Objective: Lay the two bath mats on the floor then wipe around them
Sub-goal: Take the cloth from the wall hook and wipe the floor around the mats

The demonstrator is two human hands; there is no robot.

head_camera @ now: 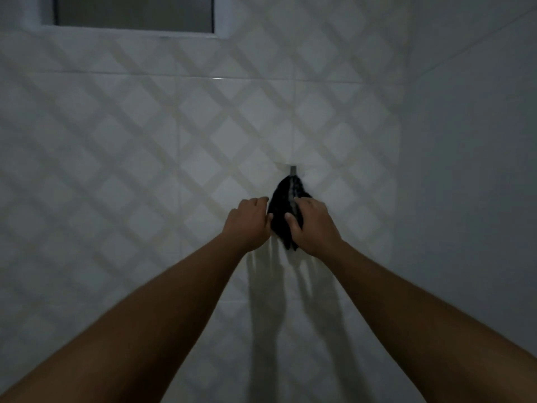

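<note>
Directly ahead of me stands a tiled wall (145, 141), glossy, off-white, printed with a lattice of pale beige diagonal bands that frame diamond shapes; thin straight grout lines divide it into large rectangular tiles. At upper left, a window (133, 13) with a white frame and a dull grey pane is set into this wall. To the right, a plain side wall (470, 146) meets it at a vertical corner. The room is dim, and the light throws soft elongated shadows (267, 286) of my forearms onto the tiles below my hands. A small metal hook (293, 170) is fixed to the wall at centre, and the dark cloth (283, 199) hangs from it, bunched into a narrow, tapering bundle with a rough, nubby texture and a lighter strip running down its middle. My right hand (313, 225) grips the cloth from the right, thumb laid across its front and fingers curled round its far side. My left hand (250, 225) sits against the cloth's left edge with fingers curled; whether it actually pinches the fabric I cannot tell. Both arms are bare and extended forward and upward, and the cloth lies between the two hands, its lower tip just below them.
</note>
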